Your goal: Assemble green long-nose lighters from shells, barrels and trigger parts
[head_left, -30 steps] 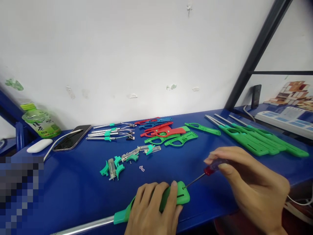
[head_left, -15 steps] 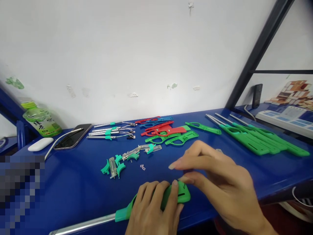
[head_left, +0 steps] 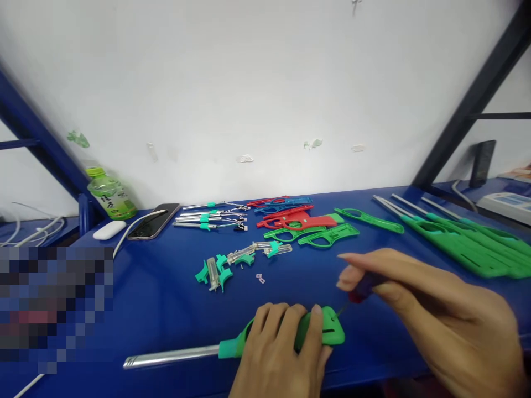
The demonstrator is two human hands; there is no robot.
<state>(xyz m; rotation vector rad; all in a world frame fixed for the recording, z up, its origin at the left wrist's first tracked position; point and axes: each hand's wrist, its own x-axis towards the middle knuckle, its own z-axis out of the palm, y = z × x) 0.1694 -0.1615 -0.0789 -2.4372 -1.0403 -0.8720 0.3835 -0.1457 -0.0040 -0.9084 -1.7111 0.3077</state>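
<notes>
A green lighter body [head_left: 327,329] with a long metal tube [head_left: 170,356] lies flat near the front edge of the blue table [head_left: 157,293]. My left hand [head_left: 282,354] lies over its grip, fingers curled down on it. Just to the right, my right hand [head_left: 431,315] pinches a small screwdriver [head_left: 360,290] with a red and blue handle. Its thin tip points down-left at the green body's right end.
Small teal triggers and clear parts [head_left: 219,271] lie mid-table. Behind them are metal tubes [head_left: 207,218], red, blue and green shell halves [head_left: 298,221], and assembled green lighters [head_left: 456,243] at right. A phone [head_left: 151,221], white case [head_left: 108,230] and green bottle [head_left: 110,193] sit at back left.
My right hand, which had come in close over the lighter's end, has drawn back to the right with the screwdriver again. The camera has swung left. My left hand stays on the lighter.
</notes>
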